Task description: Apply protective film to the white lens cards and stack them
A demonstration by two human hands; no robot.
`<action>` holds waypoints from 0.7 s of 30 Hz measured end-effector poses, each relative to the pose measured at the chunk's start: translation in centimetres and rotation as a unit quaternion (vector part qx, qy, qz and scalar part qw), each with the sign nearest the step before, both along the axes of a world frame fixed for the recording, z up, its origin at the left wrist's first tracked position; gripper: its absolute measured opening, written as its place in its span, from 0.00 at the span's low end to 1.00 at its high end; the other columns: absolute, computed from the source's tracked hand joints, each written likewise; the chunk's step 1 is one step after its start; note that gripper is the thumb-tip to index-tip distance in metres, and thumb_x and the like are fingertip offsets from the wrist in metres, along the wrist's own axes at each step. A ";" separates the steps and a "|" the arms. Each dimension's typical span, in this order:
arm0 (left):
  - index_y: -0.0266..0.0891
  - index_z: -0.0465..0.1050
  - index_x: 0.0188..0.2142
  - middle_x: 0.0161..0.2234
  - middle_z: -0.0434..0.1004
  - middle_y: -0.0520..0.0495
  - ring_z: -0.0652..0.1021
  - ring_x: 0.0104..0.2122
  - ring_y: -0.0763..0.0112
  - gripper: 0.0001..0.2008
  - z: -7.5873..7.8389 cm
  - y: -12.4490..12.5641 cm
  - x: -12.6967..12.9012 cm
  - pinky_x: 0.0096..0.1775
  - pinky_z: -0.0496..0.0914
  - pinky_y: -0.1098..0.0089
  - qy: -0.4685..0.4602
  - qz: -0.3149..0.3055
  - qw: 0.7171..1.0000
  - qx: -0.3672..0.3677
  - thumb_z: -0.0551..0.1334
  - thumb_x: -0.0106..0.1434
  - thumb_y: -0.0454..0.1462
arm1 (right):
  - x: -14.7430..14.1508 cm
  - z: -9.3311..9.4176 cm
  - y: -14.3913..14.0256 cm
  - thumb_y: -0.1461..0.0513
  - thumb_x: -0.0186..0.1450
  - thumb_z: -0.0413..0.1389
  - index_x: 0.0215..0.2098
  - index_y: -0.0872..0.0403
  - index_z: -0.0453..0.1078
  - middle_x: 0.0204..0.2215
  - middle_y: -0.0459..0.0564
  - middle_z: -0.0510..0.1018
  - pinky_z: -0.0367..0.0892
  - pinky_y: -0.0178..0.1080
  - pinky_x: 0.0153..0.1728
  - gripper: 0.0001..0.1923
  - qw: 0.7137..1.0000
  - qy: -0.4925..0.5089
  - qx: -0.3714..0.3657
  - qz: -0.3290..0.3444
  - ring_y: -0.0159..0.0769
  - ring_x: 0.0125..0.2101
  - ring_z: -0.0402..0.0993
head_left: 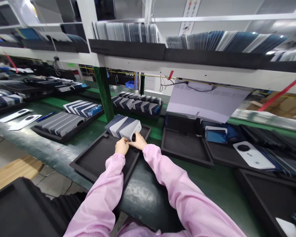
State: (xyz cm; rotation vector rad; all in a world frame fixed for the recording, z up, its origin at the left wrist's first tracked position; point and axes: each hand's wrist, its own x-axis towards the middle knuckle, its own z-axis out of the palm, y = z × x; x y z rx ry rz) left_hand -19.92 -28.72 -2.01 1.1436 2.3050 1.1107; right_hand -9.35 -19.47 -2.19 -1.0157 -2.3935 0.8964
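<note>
A row of white, grey and dark blue phone back covers (120, 126) stands on edge at the far end of a black foam tray (96, 158). At the near end of this row, the front cover (137, 127) is light, with a dark round camera opening low on it. My right hand (138, 142) grips that cover by its lower corner, thumb and fingers closed around the edge. Close beside it, my left hand (122, 146) has its fingers closed at the cover's lower edge. The fingertips of the left hand are partly hidden.
Left of me are a tray of grey covers (60, 123), two loose white covers (26, 122) and a blue pen (45, 116). A green post (103, 93) rises behind my tray. Another foam tray (186, 144) lies right. Overhead, a shelf (187, 67) carries more covers.
</note>
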 end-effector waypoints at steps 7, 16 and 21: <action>0.31 0.57 0.58 0.57 0.65 0.30 0.72 0.56 0.60 0.25 -0.2 0.2 0.0 0.57 0.64 0.61 -0.047 0.113 0.988 0.091 0.53 0.65 0.40 | -1.3 0.1 -0.1 0.56 0.54 0.63 0.66 0.63 0.40 0.61 0.73 0.57 0.58 0.50 0.57 0.52 0.997 -0.055 0.044 -0.043 0.57 0.60 0.59; 0.20 0.45 0.63 0.65 0.45 0.20 0.46 0.67 0.54 0.39 -2.2 2.4 2.5 0.64 0.49 0.57 -0.056 0.088 0.994 0.039 0.44 0.66 0.53 | -1.1 0.1 -1.9 0.61 0.60 0.59 0.65 0.62 0.42 0.62 0.73 0.55 0.60 0.56 0.54 0.42 0.989 -0.053 0.106 -0.092 0.57 0.58 0.59; 0.24 0.53 0.60 0.62 0.51 0.16 0.50 0.66 0.42 0.35 -0.4 1.2 2.8 0.60 0.49 0.42 0.054 0.015 0.998 0.028 0.46 0.65 0.53 | -0.9 0.8 -2.8 0.58 0.54 0.65 0.61 0.62 0.50 0.53 0.69 0.69 0.67 0.54 0.48 0.44 0.987 -0.066 0.095 -0.113 0.54 0.52 0.68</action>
